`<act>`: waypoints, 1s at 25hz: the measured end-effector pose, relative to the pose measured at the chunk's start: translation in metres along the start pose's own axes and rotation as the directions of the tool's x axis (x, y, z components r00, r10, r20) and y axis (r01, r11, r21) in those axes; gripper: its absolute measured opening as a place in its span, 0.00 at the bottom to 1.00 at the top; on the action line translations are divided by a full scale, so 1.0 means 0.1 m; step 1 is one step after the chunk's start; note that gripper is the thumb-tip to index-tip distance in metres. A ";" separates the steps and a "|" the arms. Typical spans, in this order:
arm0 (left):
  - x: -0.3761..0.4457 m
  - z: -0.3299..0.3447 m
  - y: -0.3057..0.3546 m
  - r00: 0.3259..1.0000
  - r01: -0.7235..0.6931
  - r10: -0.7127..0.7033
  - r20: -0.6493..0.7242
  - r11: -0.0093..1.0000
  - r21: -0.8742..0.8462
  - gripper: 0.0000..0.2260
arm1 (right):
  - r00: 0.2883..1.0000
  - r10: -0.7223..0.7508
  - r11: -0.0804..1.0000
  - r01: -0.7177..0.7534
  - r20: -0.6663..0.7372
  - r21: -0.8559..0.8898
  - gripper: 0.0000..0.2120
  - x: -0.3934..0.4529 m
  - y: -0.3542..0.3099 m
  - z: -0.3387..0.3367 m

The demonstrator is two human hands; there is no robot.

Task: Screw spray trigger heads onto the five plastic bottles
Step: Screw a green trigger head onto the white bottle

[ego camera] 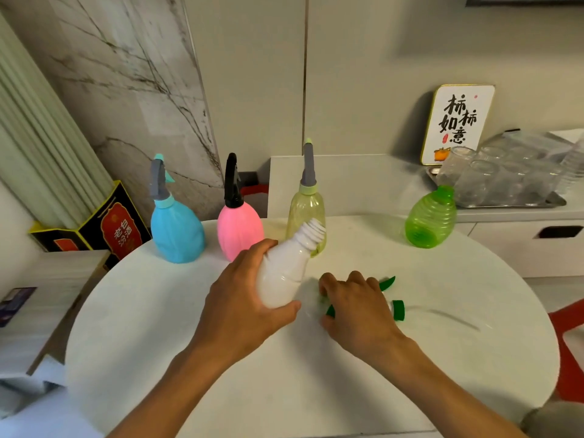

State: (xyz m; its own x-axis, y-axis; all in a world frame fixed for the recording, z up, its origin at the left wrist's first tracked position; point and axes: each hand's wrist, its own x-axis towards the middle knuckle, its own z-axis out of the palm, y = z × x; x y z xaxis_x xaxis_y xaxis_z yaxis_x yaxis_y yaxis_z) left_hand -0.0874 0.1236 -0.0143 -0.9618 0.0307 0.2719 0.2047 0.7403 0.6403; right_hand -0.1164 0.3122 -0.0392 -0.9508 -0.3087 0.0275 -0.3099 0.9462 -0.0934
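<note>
You stand over the round white table [316, 374], and three bottles along its far side already wear their heads: blue [177, 232], pink [240, 233], yellow [308, 213]. The green bottle [431, 218] sits well apart at the far right edge, neck bare.

Your left hand [243, 301] is clamped around the belly of the white bottle [284, 276], thumb under its base, holding it tilted. Its long axis runs from your palm up and away to the right, so the threaded mouth points toward the yellow bottle and away from your other hand.

Your right hand [357, 305] rests curled over the green head [398, 309] lying flat on the table just right of the white bottle's base. Whether those fingers have closed on it I cannot tell; the hand hides the middle, with only the trigger tip and collar showing past it.

The head lies below and right of the mouth. I judge you must lift it, turn the collar toward the threads, and bring it in along that slanted axis. The right hand is nearer.
</note>
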 end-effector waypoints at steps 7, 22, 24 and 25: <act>-0.02 -0.07 -0.17 0.999 0.041 -0.039 -0.026 0.998 0.057 0.40 | 0.847 0.499 -0.032 0.228 -0.182 0.973 0.22 -0.01 0.68 -0.83; -0.03 0.11 -0.14 0.999 0.025 -0.031 0.032 0.985 0.172 0.38 | 0.759 0.575 -0.109 0.441 -0.306 0.891 0.30 -0.03 0.92 -0.91; -0.03 0.11 -0.16 0.999 0.034 -0.040 0.026 0.982 0.184 0.38 | 0.768 0.557 -0.101 0.439 -0.315 0.893 0.32 -0.03 0.91 -0.90; -0.03 0.11 -0.16 0.999 0.035 -0.040 0.021 0.982 0.187 0.38 | 0.773 0.547 -0.098 0.440 -0.322 0.893 0.32 -0.02 0.90 -0.89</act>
State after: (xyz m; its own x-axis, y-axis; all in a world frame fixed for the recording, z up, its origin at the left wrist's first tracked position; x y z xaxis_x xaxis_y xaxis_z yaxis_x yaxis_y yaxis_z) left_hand -0.0897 0.1191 -0.0335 -0.9728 0.0152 0.2310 0.1330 0.8534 0.5040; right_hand -0.1422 0.4070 0.0409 -0.9054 0.3097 0.2903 -0.3858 -0.3153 -0.8670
